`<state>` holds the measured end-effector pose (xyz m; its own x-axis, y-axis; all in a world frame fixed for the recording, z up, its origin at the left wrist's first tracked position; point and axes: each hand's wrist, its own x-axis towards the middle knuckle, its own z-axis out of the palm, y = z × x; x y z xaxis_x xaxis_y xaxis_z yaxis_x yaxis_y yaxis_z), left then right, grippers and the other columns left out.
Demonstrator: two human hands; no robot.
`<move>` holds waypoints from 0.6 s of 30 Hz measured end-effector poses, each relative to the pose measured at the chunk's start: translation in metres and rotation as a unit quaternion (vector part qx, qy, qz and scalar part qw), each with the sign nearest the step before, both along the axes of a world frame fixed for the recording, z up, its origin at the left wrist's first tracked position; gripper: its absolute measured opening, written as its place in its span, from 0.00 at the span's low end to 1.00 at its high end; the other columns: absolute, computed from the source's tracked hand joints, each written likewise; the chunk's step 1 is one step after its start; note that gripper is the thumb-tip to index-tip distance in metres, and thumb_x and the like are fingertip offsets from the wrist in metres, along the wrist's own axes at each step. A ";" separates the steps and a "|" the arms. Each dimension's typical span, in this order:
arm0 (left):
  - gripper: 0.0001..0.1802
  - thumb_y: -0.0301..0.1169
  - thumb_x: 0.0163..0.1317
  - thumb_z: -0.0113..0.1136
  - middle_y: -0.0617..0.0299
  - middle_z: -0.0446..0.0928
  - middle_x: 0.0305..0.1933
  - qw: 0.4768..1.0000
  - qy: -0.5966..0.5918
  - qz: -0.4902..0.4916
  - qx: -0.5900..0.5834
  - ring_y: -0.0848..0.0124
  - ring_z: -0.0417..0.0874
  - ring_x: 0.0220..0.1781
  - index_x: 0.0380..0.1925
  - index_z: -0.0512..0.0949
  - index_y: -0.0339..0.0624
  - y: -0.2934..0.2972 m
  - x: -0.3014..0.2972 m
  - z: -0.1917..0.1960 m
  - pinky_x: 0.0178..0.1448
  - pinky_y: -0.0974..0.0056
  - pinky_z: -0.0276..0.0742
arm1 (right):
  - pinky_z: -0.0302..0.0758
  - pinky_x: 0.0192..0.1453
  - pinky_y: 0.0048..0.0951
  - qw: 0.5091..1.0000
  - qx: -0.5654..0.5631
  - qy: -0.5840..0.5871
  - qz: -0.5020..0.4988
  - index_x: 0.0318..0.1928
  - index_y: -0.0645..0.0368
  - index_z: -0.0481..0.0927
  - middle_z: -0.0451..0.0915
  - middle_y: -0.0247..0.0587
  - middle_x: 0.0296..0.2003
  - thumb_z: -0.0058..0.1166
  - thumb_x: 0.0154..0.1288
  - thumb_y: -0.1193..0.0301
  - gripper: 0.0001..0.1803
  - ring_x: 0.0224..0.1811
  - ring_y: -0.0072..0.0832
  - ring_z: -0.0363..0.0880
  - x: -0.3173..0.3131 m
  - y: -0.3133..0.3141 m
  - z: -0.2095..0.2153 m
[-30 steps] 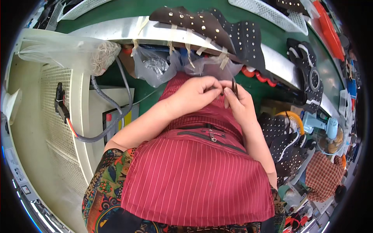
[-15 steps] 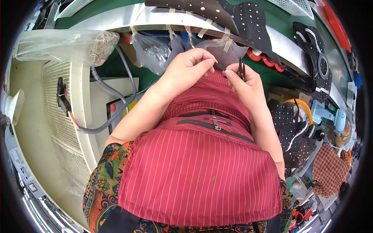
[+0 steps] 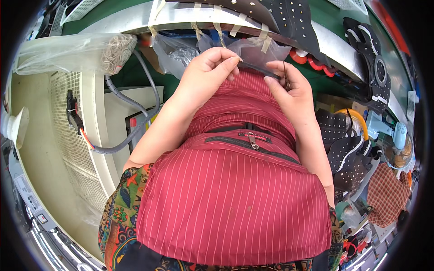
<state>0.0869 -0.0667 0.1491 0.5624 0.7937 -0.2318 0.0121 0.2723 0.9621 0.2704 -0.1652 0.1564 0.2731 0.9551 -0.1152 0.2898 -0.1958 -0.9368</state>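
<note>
A narrow dark strip point(image 3: 258, 69) is stretched between my two hands, above the lap of my red pinstriped apron point(image 3: 235, 198). My left hand point(image 3: 208, 72) is closed, with thumb and forefinger pinching the strip's left end. At its other end, my right hand point(image 3: 293, 88) has the strip between thumb and fingers. Dark small scissors point(image 3: 286, 74) sit among the fingers of that same hand, seen almost edge-on. How the right fingers wrap their handles is hidden.
Ahead is a metal-edged bench point(image 3: 131, 20) with dark studded pieces point(image 3: 289, 22) on it. Plastic bags point(image 3: 174, 54) hang taped below its edge. A bag of cord point(image 3: 118, 54) lies at left, above a cream machine housing point(image 3: 40, 180). More studded pieces point(image 3: 341, 144) and a blue fan point(image 3: 384, 131) stand right.
My hands have drawn apart, the left going left and up, the right slightly right. More of the strip shows between them. The scissors have turned so their blades show less.
</note>
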 end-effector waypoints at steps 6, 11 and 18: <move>0.10 0.21 0.48 0.66 0.59 0.80 0.33 0.860 0.045 -0.055 0.505 0.67 0.80 0.34 0.33 0.81 0.39 0.003 -0.024 0.012 0.37 0.66 0.73 | 0.71 0.30 0.25 0.946 0.214 -0.241 0.019 0.38 0.60 0.81 0.77 0.38 0.29 0.61 0.49 0.82 0.13 0.28 0.29 0.75 0.015 -0.009 0.003; 0.14 0.22 0.41 0.68 0.62 0.80 0.32 0.717 0.059 -0.035 0.693 0.68 0.80 0.31 0.33 0.81 0.41 -0.004 -0.033 0.018 0.34 0.66 0.71 | 0.74 0.29 0.27 0.846 0.378 -0.374 0.034 0.37 0.59 0.82 0.78 0.37 0.30 0.61 0.40 0.81 0.18 0.28 0.30 0.78 0.024 -0.012 0.002; 0.15 0.21 0.40 0.68 0.63 0.80 0.31 0.680 0.075 -0.007 0.730 0.68 0.80 0.31 0.33 0.82 0.41 -0.009 -0.037 0.020 0.35 0.65 0.73 | 0.73 0.29 0.27 0.815 0.420 -0.398 0.027 0.38 0.59 0.83 0.79 0.36 0.30 0.61 0.39 0.79 0.19 0.28 0.29 0.77 0.024 -0.011 0.004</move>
<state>0.0499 -0.0757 0.1689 0.6295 0.2349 0.7406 0.1326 -0.9717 0.1955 0.2947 -0.1759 0.1602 -0.1030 0.6189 0.7787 0.8584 0.4508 -0.2448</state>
